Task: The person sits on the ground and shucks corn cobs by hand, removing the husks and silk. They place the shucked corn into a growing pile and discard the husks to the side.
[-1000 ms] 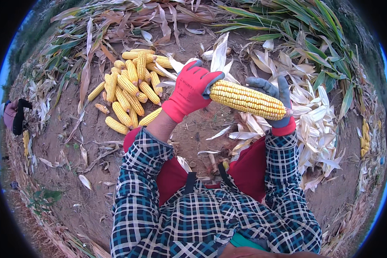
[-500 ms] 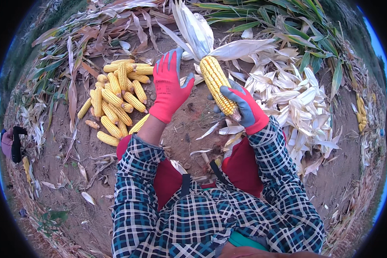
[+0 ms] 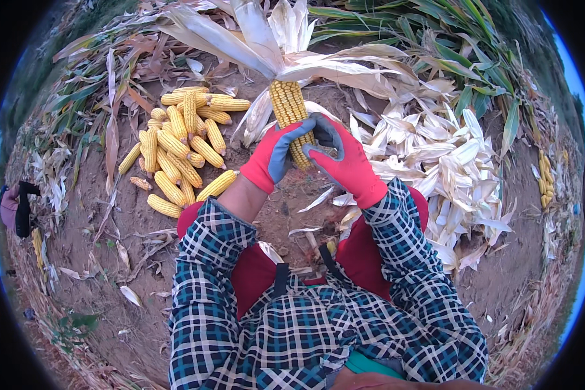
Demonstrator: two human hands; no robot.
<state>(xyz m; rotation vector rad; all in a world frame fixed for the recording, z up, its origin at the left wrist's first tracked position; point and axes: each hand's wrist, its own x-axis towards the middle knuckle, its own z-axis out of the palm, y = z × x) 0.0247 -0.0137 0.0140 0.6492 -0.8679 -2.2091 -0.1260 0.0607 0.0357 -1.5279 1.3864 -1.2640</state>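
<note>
Maize ear is trailing peeled-back husk; gloved left hand and right hand are gripping its near half, fingers curling snugly round.

One gloved left hand and one gloved right hand are shown, two in all. One held cob is counted. In one cob heap, upward of twenty ears are seen, an exact figure being prevented by overlap. One husk heap is shown, its separate husks not countable. Two cob clusters are distinguished at the margins, too small to be itemised. Two plaid sleeves, two dark straps and one other person are included.
</note>
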